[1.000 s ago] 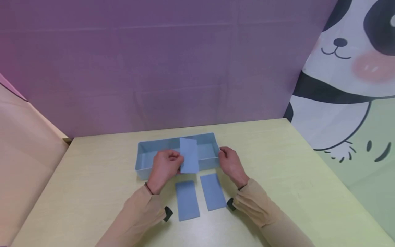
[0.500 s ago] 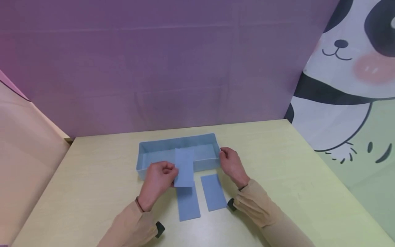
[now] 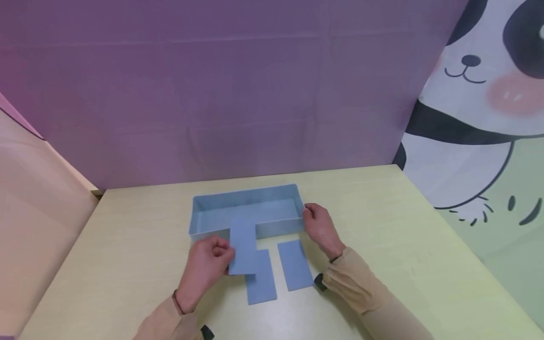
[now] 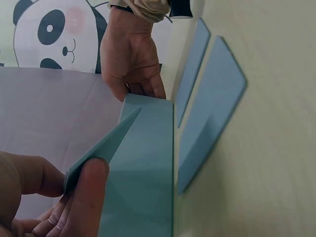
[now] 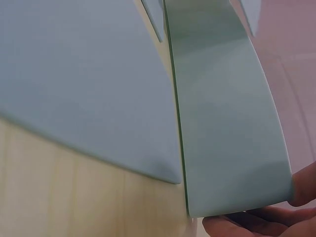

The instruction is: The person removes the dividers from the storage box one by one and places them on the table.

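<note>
A shallow, light-blue rectangular box [image 3: 278, 228] without a lid stands on the table. My left hand [image 3: 207, 262] pinches a thin blue rectangular panel [image 3: 243, 248] by its left edge, thumb on one face in the left wrist view. That panel is raised in front of the box and partly covers its front wall. My right hand [image 3: 319, 226] grips the box's right end, fingers and thumb at the wall [image 5: 232, 148] in the right wrist view. Two similar panels lie flat before the box, a left one [image 3: 264, 285] partly hidden under the held panel and a right one [image 3: 295, 265].
The pale wooden table [image 3: 136, 245] extends on both sides of the box. Behind it hangs a purple cloth backdrop [image 3: 238, 94]. To the right is a sheet printed with a panda [image 3: 459, 165].
My left hand has drawn the panel from over the box toward me and leftward, lowering it in the view until it overlaps the left table panel. The right hand keeps its grip on the box.
</note>
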Available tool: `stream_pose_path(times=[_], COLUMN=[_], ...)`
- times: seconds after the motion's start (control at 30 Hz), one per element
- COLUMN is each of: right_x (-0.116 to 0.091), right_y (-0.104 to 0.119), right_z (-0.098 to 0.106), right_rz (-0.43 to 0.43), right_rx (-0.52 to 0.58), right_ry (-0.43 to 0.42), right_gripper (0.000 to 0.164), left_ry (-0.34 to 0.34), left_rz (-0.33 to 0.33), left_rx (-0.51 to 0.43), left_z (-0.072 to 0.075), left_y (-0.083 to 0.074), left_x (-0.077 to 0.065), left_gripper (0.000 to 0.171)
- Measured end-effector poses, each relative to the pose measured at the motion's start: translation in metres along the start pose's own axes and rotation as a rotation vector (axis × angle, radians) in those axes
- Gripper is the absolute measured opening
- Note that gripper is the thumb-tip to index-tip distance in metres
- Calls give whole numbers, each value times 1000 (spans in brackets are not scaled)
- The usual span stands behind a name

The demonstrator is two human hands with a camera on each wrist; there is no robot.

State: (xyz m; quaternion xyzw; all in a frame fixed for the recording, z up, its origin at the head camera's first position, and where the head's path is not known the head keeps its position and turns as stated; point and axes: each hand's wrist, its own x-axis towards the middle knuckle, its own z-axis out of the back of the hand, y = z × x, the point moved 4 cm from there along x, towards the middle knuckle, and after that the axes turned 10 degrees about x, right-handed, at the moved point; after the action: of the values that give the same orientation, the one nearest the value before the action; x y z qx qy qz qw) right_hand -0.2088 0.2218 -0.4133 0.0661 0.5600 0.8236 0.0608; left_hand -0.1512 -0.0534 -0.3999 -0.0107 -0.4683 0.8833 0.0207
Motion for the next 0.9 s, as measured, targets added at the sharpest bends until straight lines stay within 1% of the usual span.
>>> stream_pose_path(times=[0.17,0.5,0.67,0.9], right_x=[0,0,0,1], right_y=[1,0,0,-1], right_z=[1,0,0,0], right_rz=[14,13,18,4], right_rx=[-3,8,11,10], right_ry=[-6,-12,-9,-10], right_gripper=[37,36,36,36], left_ry=[8,21,29,67], left_rz=[37,94,131,180], left_rx=[11,-10,16,46], left_z=[5,12,16,18], left_y=[6,17,26,34], left_x=[-8,-20,-24,-29], left_gripper=[9,8,10,12])
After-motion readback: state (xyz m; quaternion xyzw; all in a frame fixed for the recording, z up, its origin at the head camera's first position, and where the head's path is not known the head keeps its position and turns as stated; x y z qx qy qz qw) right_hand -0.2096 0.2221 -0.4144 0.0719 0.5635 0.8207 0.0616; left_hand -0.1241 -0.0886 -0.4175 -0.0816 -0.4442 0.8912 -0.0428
